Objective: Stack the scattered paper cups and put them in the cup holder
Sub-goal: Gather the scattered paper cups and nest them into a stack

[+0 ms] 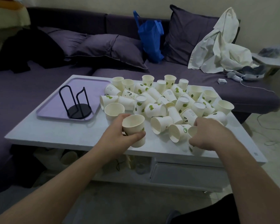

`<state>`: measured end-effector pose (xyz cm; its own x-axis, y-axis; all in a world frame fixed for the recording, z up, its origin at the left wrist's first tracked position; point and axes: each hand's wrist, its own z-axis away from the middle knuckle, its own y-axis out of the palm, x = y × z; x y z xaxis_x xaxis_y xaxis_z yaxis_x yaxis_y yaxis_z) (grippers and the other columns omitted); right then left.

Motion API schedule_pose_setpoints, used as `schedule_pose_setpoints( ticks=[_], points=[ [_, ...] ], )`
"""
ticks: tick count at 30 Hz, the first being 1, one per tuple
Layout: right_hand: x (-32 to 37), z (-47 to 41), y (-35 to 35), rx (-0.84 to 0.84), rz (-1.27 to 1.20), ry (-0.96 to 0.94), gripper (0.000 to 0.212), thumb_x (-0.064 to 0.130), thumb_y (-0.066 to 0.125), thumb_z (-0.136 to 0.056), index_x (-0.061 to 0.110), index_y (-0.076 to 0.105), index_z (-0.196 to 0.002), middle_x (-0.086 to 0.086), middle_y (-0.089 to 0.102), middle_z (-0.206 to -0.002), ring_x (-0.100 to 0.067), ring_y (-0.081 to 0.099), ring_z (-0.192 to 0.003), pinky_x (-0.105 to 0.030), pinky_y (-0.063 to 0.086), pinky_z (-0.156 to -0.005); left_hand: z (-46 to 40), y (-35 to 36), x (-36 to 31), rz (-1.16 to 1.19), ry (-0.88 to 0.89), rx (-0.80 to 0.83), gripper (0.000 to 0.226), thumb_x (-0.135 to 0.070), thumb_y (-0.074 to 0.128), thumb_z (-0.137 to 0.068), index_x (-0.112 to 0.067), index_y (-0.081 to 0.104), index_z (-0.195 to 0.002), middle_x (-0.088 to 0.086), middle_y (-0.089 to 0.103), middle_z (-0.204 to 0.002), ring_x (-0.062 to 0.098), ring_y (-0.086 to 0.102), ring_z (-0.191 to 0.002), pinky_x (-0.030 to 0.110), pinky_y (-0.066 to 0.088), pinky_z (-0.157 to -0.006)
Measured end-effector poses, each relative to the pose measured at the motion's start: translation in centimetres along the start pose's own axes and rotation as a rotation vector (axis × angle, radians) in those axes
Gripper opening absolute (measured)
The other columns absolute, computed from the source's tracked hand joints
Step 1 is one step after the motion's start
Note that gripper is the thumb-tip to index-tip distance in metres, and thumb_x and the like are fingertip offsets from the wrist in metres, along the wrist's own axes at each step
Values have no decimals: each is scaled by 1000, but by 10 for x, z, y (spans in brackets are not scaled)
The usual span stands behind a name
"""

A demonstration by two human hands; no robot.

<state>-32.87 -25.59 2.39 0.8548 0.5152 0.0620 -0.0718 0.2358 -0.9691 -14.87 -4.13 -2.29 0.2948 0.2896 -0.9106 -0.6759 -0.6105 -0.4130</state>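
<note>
Several white paper cups [162, 101] with green leaf prints lie scattered over the right half of a white coffee table [58, 133], some upright, some on their sides. My left hand [120, 135] grips one upright cup [134, 126] near the table's front edge. At the front right, my right hand [207, 135] closes around another cup [194, 148], mostly hidden under the fingers. The black wire cup holder [78, 104] stands with no cups in it on a lilac tray [55, 107] at the table's left.
A purple sofa [31, 88] with cushions wraps around the table's far and left sides. On it lie a blue bag [150, 39], a white cloth [217, 46] and a charger with its cable [222, 81]. Items sit on the shelf under the table.
</note>
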Motion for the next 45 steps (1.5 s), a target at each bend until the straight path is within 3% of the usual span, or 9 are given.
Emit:
schedule_pose_setpoints(
  ticks=[3,8,12,15,20,29,34,39,45],
  points=[
    [8,12,-17,-58,-68,-52,38,41,67,-77,27,65,-112,4,66,-102,-23,63,-97,-43,59,-87,-3,-17,-8,7,73,-89,71,-38,85,-85,-34,46,-144,-9,55,-133,16,59,-117,27,53,-91],
    [42,22,-21,-178,-355,-322,47,38,69,-89,26,66,-134,2,67,-129,-24,60,-120,-36,47,-91,-18,-55,-18,72,143,-302,70,-34,87,-83,-28,52,-144,-14,62,-123,5,63,-105,11,50,-71],
    [73,8,-12,-262,-532,-504,54,43,71,-92,30,62,-143,9,61,-139,-15,55,-130,-31,41,-102,-36,-75,-18,129,182,-415,68,-26,88,-83,-26,53,-142,-6,62,-132,17,63,-114,19,55,-87],
    [94,-1,-5,-309,-651,-552,54,43,72,-92,31,62,-143,12,61,-136,-11,56,-126,-34,45,-108,-49,-82,-7,88,197,-381,69,-27,89,-83,-27,53,-141,-7,62,-133,19,63,-119,33,57,-100],
    [117,-17,4,-343,-649,-580,53,39,74,-93,29,62,-144,13,62,-133,-6,52,-121,-27,41,-100,-66,-83,20,12,185,-254,68,-33,89,-80,-37,52,-137,-23,61,-124,2,61,-116,16,49,-90],
    [151,-33,2,-486,-717,-594,57,40,74,-95,23,59,-147,12,60,-135,-3,49,-120,-10,35,-94,-74,-77,44,-204,101,-117,101,-50,94,-68,-34,44,-153,-16,59,-137,9,57,-120,29,46,-97],
    [184,-32,-2,-513,-761,-674,56,40,72,-97,21,58,-148,8,60,-136,-6,53,-122,-7,36,-96,-69,-80,39,-172,69,-108,94,-40,96,-69,-32,46,-148,-20,58,-128,8,58,-119,30,49,-100],
    [208,-34,17,-382,-572,-795,67,43,68,-97,22,47,-156,1,51,-150,-19,47,-138,-36,41,-116,-61,-86,43,-175,32,-96,95,-42,97,-69,-33,44,-148,-23,57,-122,2,58,-113,33,53,-102],
    [208,-39,39,-183,-364,-753,80,61,55,-94,29,32,-164,5,38,-164,-20,31,-150,-47,31,-124,-61,-89,52,-168,7,-73,93,-38,93,-76,-28,42,-152,-14,60,-133,8,59,-121,27,53,-99]
  ],
)
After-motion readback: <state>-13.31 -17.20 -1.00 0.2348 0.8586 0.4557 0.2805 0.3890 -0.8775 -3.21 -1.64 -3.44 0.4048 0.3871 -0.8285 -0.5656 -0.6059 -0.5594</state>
